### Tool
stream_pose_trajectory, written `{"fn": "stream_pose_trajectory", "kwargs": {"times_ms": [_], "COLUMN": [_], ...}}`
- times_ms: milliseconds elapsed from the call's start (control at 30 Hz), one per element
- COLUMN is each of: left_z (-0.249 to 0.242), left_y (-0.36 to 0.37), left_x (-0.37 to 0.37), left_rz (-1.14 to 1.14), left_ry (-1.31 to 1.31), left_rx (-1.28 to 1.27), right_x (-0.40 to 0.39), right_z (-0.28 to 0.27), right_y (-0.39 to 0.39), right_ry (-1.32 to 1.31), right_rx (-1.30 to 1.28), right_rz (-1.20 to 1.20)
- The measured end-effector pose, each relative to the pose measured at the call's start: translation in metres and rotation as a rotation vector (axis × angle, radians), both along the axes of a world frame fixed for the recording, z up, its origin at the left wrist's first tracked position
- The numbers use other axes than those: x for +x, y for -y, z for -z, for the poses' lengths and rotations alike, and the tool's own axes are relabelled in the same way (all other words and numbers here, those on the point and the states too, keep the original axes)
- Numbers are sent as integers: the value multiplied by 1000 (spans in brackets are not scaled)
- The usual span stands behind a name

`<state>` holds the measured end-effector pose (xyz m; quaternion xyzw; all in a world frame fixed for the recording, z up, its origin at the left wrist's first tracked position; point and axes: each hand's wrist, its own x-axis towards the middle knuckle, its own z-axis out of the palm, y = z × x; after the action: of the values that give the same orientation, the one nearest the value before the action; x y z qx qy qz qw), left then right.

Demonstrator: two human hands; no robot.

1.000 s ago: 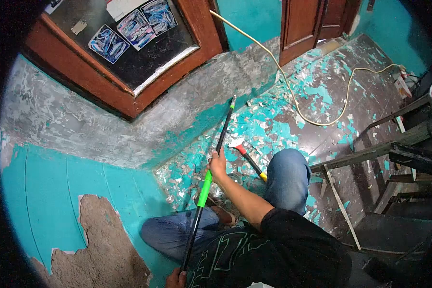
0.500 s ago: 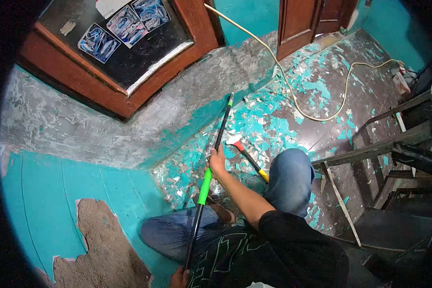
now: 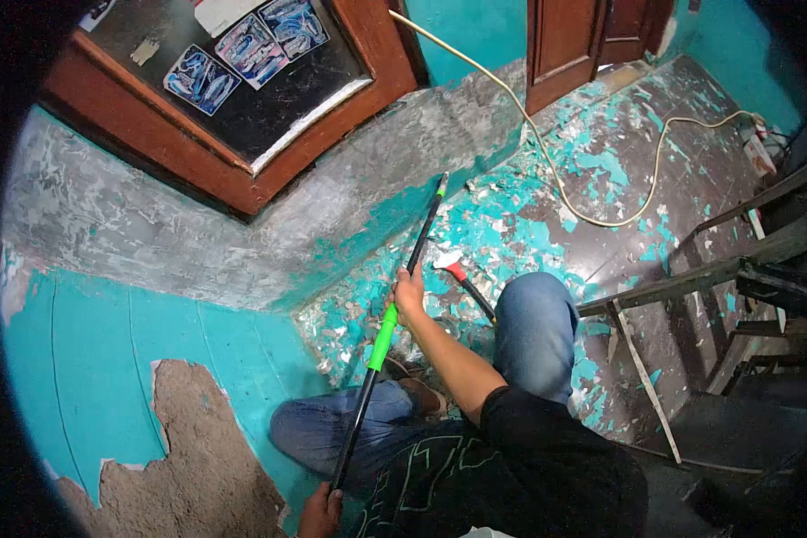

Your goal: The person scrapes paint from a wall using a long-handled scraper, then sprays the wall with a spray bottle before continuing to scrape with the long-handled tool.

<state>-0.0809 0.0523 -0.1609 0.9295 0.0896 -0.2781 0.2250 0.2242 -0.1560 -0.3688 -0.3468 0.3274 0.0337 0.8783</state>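
Note:
A long black telescopic pole with a green grip section lies slantwise across my body, its far tip close to the foot of the wall. My right hand is wrapped round it just above the green part. Lower down, my left hand closes on the pole's near end, partly cut off by the frame edge. Beyond my right hand, a scraper with a pale blade, red collar and black handle rests on the floor. My bent knee hides its other end.
Turquoise paint flakes litter the dark floor. A cream cable snakes over it. To the right stands a wooden ladder-like frame. A wood-framed window juts out from the wall at upper left.
The view has shifted slightly, moving the surroundings a little. My left hand and the pole's near end have swung slightly left. My knee now covers the scraper's yellow end.

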Motion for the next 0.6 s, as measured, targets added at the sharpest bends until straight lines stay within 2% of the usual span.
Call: {"fn": "stream_pose_trajectory", "kwargs": {"times_ms": [100, 267, 300, 367, 400, 433, 500, 567, 600], "left_z": [3, -14, -21, 0, 13, 21, 28, 28, 31], "left_y": [-6, -21, -14, 7, 17, 24, 29, 14, -5], "left_x": [-3, 13, 22, 36, 45, 51, 58, 39, 23], "left_rz": [27, 69, 71, 134, 214, 228, 172, 197, 141], "left_ry": [61, 22, 40, 109, 183, 183, -31, 57, 53], "left_rx": [7, 84, 76, 39, 0, 0, 123, 41, -56], "right_x": [0, 11, 17, 36, 42, 42, 43, 35, 34], "right_z": [0, -16, -1, 44, 43, 42, 45, 38, 58], "right_y": [0, -3, 1, 23, 41, 55, 63, 53, 40], "right_ry": [1, -49, -50, -9, 32, -40, 15, -40, 47], "right_rx": [-28, 98, 96, 84, 73, 104, 113, 95, 33], "right_rz": [13, 60, 54, 78, 88, 106, 82, 71, 56]}}
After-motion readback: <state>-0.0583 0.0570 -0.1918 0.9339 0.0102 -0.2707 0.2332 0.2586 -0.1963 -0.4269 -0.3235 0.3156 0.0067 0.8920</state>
